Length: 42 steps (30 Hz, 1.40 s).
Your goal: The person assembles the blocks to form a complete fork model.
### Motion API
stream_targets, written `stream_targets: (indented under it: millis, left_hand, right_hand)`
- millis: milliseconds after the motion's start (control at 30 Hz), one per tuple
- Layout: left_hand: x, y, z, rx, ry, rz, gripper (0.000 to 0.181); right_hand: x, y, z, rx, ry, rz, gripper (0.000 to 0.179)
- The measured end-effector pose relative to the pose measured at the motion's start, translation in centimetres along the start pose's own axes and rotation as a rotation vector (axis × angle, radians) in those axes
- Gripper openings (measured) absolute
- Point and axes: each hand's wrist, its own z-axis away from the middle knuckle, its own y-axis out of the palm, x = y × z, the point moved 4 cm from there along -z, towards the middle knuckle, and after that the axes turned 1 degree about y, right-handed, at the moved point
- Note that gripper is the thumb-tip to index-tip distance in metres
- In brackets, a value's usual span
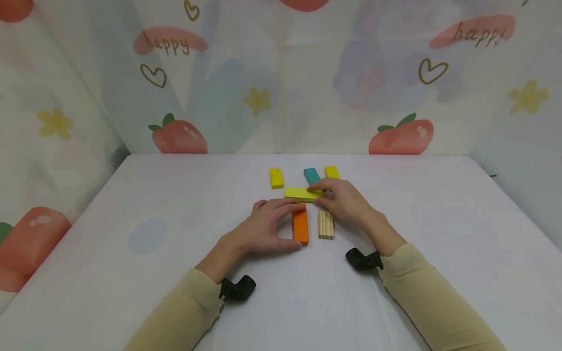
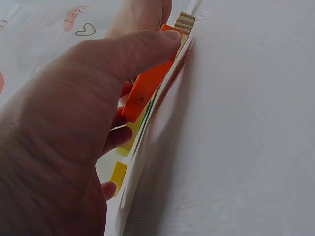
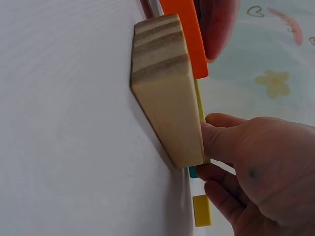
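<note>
The orange block (image 1: 300,226) lies on or just above the bench (image 1: 110,273), a little below and right of the middle of the head view, and I cannot tell whether it is lifted; the left hand (image 1: 268,226) comes at it from the lower left of the frame, spread fairly wide and gripping it lengthwise, thumb at its lower end and fingers at its upper end; the right hand (image 1: 344,197), on the right, is narrower, pinching the right end of the lime block (image 1: 295,193) between thumb and index finger; the relation that counts most, as I judge it, is between these two blocks: the lime block lies just above the upper end of the orange block in the frame, its long axis running left to right, so that the two stand nearly square to each other, like a T; whether they touch I cannot tell; the left hand is the nearer to the orange block, the right hand to the lime block; the orange block points up the frame, away from the person, its long axis almost vertical there; the striped wooden block (image 1: 326,225) stands apart to its right, pointing much the same way; higher up are the left yellow block (image 1: 276,178), the teal block (image 1: 311,175) and the right yellow block (image 1: 331,171), the last two partly hidden by the right hand.
</note>
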Motion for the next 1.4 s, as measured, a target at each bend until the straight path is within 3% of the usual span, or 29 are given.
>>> stream_targets:
  millis: [500,767,1033,1400]
  left_hand:
    - [0.18,0.27,0.21,0.029,-0.038,0.010,0.075]
    - [0.09,0.35,0.21,0.023,-0.020,0.015,0.073]
    - [-0.18,0.18,0.16,0.043,-0.042,0.014,0.072]
    - [-0.59,0.14,0.62,0.031,-0.022,-0.013,0.062]
  right_hand:
    - [-0.24,0.35,-0.11,0.033,0.028,-0.034,0.033]
    - [-0.33,0.20,0.09,0.054,0.069,-0.036,0.037]
    - [-0.43,0.07,-0.02,0.051,0.058,-0.038,0.037]
    - [-0.55,-0.45,0.13,0.061,0.053,-0.036,0.038]
